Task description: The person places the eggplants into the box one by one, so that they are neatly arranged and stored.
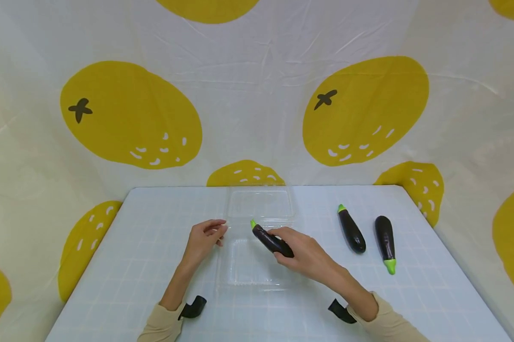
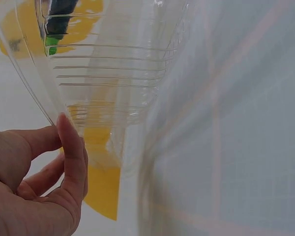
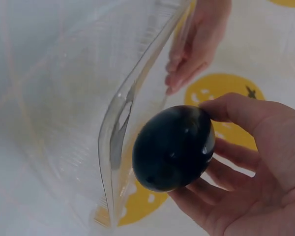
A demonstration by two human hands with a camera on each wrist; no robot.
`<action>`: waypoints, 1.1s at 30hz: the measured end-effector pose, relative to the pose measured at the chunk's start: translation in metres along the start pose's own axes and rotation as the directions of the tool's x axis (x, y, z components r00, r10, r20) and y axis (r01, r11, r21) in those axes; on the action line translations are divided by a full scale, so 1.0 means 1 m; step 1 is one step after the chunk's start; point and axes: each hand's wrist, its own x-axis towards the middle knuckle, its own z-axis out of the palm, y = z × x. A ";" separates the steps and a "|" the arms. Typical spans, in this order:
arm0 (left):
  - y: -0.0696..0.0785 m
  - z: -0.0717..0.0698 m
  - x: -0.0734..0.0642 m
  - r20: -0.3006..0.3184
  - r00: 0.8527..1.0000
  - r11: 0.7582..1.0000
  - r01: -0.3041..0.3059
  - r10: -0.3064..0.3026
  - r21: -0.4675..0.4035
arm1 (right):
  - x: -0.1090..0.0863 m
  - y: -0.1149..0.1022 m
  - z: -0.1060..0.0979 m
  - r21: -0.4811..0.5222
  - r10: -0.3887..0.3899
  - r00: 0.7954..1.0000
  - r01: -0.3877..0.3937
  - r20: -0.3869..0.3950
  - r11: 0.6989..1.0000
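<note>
A clear plastic clamshell container [image 1: 250, 280] lies open on the middle of the table, its lid [image 1: 260, 204] folded toward the back. My right hand [image 1: 282, 247] grips a dark purple eggplant [image 1: 271, 240] with a green stem over the container's base. The right wrist view shows the eggplant's round end [image 3: 173, 147] held in that hand [image 3: 211, 157] beside the container's wall [image 3: 108, 142]. My left hand [image 1: 220, 230] is at the container's left edge. In the left wrist view its thumb and forefinger [image 2: 61, 132] meet on the clear rim [image 2: 34, 88].
Two more eggplants [image 1: 351, 230] [image 1: 385, 242] lie on the right of the pale blue gridded table [image 1: 146, 266]. White cloth printed with yellow fruit [image 1: 128, 114] hangs behind and at both sides. The table's right edge runs near the second eggplant.
</note>
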 end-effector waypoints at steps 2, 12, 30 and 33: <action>0.000 0.000 0.000 -0.001 1.000 1.000 0.002 -0.002 0.000 | -0.001 0.000 0.002 0.009 -0.010 1.000 0.010 0.027 1.000; 0.000 0.001 -0.001 -0.019 0.999 0.999 0.033 -0.033 0.005 | -0.004 0.004 0.014 0.055 -0.071 0.981 0.062 0.179 0.997; 0.000 0.002 -0.001 -0.033 0.999 0.999 0.041 -0.042 -0.016 | -0.004 0.017 0.030 0.200 -0.113 0.923 0.040 0.368 0.979; 0.001 0.002 -0.002 -0.030 0.999 0.999 0.039 -0.040 -0.022 | -0.004 0.019 0.032 0.223 -0.131 0.914 0.045 0.384 0.974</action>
